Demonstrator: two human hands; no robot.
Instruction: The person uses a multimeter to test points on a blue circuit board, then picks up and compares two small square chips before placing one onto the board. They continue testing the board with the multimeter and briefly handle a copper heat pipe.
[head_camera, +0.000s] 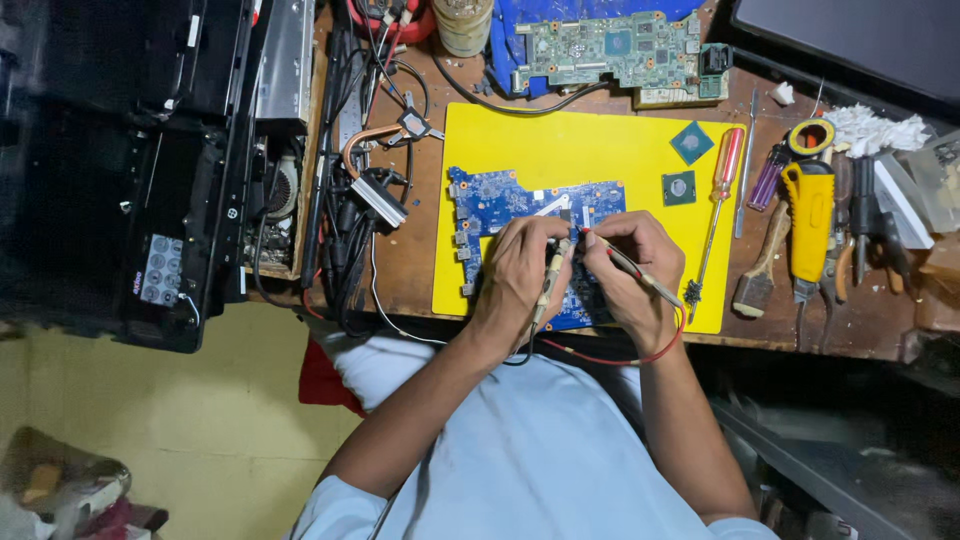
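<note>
Two hands meet over the work at the middle of my view, so I read outward from the biggest thing. The opened black laptop chassis (130, 170) fills the nine o'clock side. The worn brown wooden bench (410, 250) runs across the top, and on it lies the bright yellow rectangular mat (560, 150). At twelve o'clock sits a green circuit board (610, 48). On the mat's lower left rests the blue laptop motherboard (500, 205), partly under my hands. At three o'clock lies a yellow-handled utility knife (808, 215), and just beside the mat's right edge a red-handled screwdriver (722, 175). My left hand (515, 280) is curled closed round a pale probe (550, 285), tip down on the motherboard. My right hand (630, 270) is pinched tight on a red-tipped probe (625, 262) whose red lead (640, 355) loops toward five o'clock. Two small square chips (690, 143) lie at one o'clock of my hands.
</note>
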